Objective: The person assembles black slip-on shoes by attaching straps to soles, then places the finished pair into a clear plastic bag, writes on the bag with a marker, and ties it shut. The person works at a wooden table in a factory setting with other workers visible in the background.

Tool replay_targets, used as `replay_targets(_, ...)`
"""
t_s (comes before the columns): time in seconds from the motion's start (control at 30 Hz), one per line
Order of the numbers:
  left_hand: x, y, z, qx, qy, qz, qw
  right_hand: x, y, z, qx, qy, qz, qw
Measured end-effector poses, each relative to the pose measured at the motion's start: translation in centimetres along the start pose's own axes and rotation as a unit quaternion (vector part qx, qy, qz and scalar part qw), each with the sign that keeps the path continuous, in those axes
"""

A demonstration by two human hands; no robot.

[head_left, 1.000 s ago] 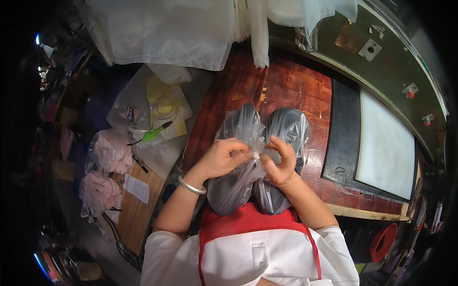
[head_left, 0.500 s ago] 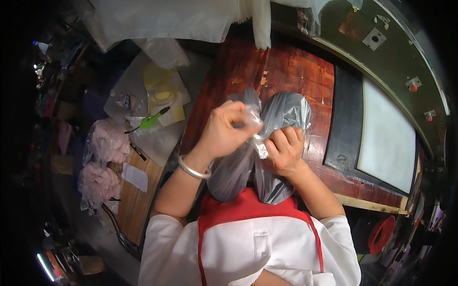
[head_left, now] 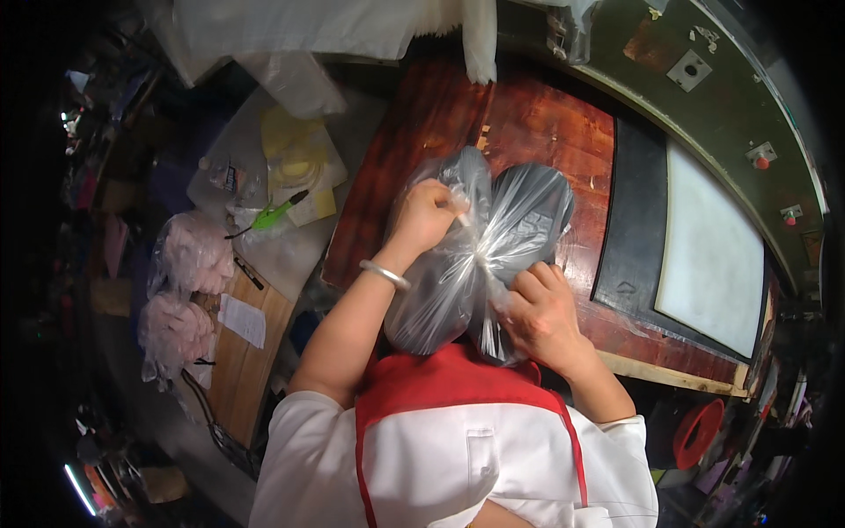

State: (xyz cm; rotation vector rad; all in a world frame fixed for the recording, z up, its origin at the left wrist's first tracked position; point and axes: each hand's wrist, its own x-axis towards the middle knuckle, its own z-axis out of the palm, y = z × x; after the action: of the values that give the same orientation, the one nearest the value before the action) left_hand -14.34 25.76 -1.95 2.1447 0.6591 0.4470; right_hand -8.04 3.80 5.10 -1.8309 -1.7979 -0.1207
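Observation:
A clear plastic bag (head_left: 532, 216) with dark grey contents lies on the near edge of the reddish table, against my apron. Its plastic is drawn together into a knot (head_left: 479, 256) in the middle, with creases fanning out over the bulging sides. Above and left of the knot, my left hand (head_left: 426, 216) pinches one twisted end of the plastic; a silver bangle circles that wrist. My right hand (head_left: 541, 312) is closed on plastic at the lower right of the knot, its fingertips partly hidden. What exactly the bag contains cannot be made out.
The reddish wooden table (head_left: 563, 132) carries a black board (head_left: 627, 220) and a white panel (head_left: 715, 246) on the right. To the left are a green-handled tool (head_left: 275, 213), bagged pink bundles (head_left: 189, 255) and a paper slip (head_left: 242, 320). Plastic sheeting (head_left: 299, 26) hangs beyond.
My hands have moved apart, the left one up and left, the right one down and right. The gathered plastic between them has tightened into a visible knot.

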Motion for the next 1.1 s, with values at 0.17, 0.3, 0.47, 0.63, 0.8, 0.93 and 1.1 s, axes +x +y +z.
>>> replay_targets(0.17,-0.6,1.0,-0.5,0.026,0.042,0.033,0.998,2.3,0.4,1.4,0.253,-0.012,0.043,0.966)
replay_targets(0.3,-1.9,2.6,-3.2,-0.063,0.073,0.041,0.994,2.8,1.8,2.4,0.464,0.01,0.398,0.791)
replay_targets(0.47,-5.2,6.5,-4.3,-0.014,0.045,0.386,0.921,3.3,2.5,2.9,0.357,0.012,0.274,0.893)
replay_targets(0.63,-5.1,7.7,-3.6,-0.095,0.003,0.416,0.904,3.2,1.6,2.5,0.286,0.007,0.192,0.939)
replay_targets(0.8,-1.6,6.0,-3.3,0.042,0.008,0.391,0.919,3.0,1.0,2.7,0.267,0.011,0.227,0.936)
replay_targets(0.93,-3.4,4.5,-2.5,0.1,0.047,0.347,0.931,2.4,1.3,3.1,0.398,0.06,0.369,0.838)
replay_targets(1.1,-7.6,4.6,-2.3,0.103,0.003,0.337,0.936,2.1,1.7,3.7,0.445,0.075,0.307,0.838)
